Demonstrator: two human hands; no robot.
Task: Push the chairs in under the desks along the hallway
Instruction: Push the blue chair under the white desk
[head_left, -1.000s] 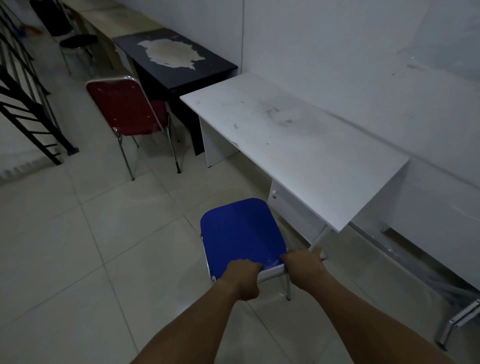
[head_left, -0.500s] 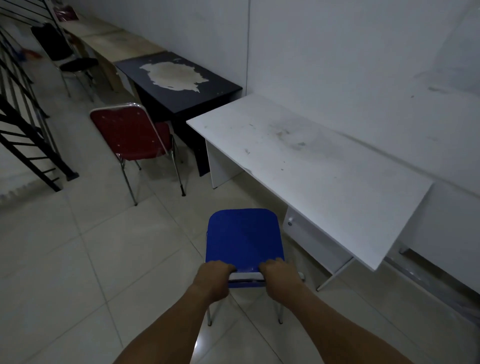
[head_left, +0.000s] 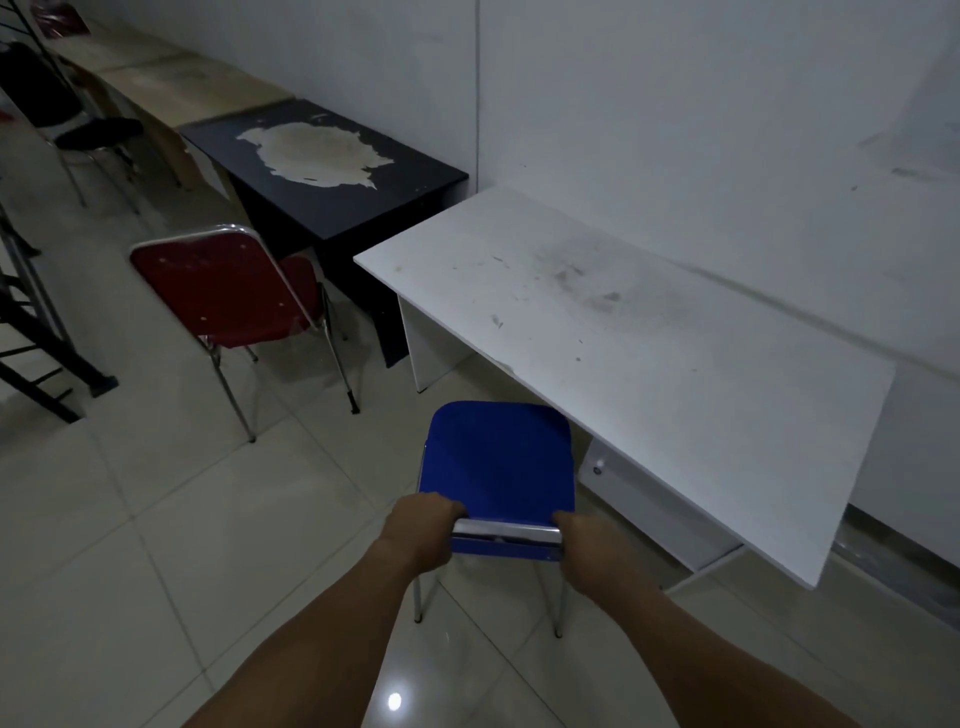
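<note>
A blue chair (head_left: 498, 462) with chrome legs stands on the tiled floor beside the front edge of a white desk (head_left: 623, 343). My left hand (head_left: 423, 530) grips the left end of its chrome backrest rail. My right hand (head_left: 592, 540) grips the right end. The seat's far right corner reaches the desk's edge; the rest is out in the hallway. A red chair (head_left: 223, 291) stands apart from a black desk (head_left: 322, 166) with a worn pale patch. Further back a black chair (head_left: 93, 135) stands by a beige desk (head_left: 182, 88).
The desks line a white wall on the right. A black metal stair railing (head_left: 36, 332) runs along the left side. A drawer unit (head_left: 623, 483) sits under the white desk. Open tiled floor lies to my left.
The blue chair has turned and shifted left, away from the white desk's right leg. Both hands have slid apart along the backrest rail. The view has risen and pulled back.
</note>
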